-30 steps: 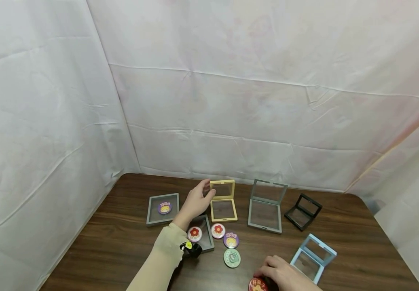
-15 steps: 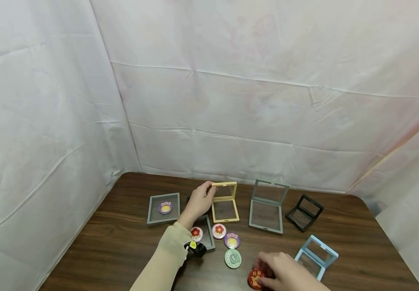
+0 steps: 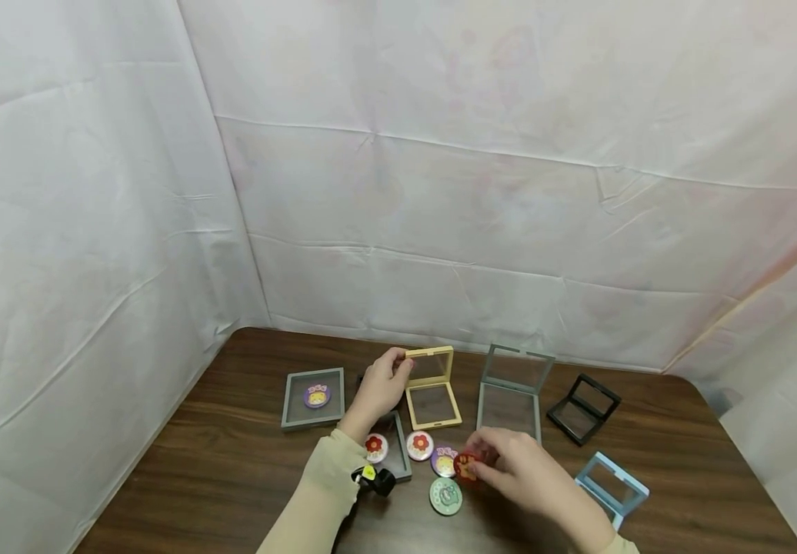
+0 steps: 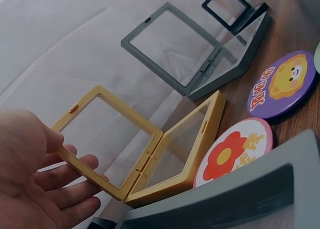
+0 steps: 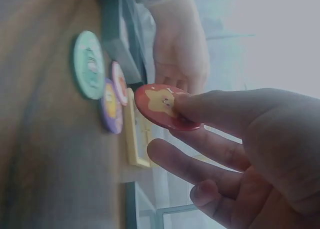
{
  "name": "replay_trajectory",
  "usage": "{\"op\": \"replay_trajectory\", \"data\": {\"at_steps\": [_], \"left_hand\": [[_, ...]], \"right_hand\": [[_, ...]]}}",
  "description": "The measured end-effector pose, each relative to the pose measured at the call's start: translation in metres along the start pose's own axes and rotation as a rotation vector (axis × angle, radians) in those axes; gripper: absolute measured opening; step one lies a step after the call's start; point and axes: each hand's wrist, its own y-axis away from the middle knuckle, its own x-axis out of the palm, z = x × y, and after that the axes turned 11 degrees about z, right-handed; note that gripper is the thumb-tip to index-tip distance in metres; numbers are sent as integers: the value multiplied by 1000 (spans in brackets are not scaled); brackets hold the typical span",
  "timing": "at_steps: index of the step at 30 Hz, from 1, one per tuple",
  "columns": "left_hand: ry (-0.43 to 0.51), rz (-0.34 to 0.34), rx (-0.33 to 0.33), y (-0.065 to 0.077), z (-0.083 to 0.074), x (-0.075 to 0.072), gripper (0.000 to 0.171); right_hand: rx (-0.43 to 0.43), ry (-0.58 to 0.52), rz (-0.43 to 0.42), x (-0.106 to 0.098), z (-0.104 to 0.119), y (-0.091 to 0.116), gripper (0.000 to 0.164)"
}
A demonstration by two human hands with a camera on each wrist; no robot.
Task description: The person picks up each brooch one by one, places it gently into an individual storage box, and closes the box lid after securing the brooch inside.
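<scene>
My left hand point(image 3: 379, 388) pinches the raised lid of a yellow display frame point(image 3: 438, 425) at its left edge, thumb on the near side and fingers behind. The frame stands open, its base flat on the table. In my right hand point(image 3: 530, 471) is a round red badge point(image 5: 152, 103) with a yellow star-shaped figure, pinched between thumb and fingers and tilted. It overlaps the edge of a purple badge point(image 3: 443, 462) in the head view. Next to that lie a red-flower badge point(image 3: 420, 445) and a green badge point(image 3: 446, 497), just in front of the yellow frame.
On the left are a grey frame point(image 3: 342, 396) around a purple badge and another grey frame point(image 3: 406, 460) with a flower badge, partly under my left forearm. Rightward stand an open grey frame point(image 3: 480, 408), a black one point(image 3: 604, 416) and a light-blue one point(image 3: 637, 498). White cloth point(image 3: 398, 215) hangs behind.
My right hand has picked up the red badge from the table's front and carried it up and left, toward the yellow frame. The left hand stays at the yellow lid.
</scene>
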Motion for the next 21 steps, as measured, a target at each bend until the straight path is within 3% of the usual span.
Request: {"op": "replay_trajectory", "data": {"at_steps": [8, 21], "left_hand": [[23, -47, 31, 1, -1, -6, 26], [19, -21, 4, 0, 1, -1, 26]], "right_hand": [[-35, 1, -86, -4, -6, -19, 14], [90, -37, -85, -18, -6, -38, 12]]}}
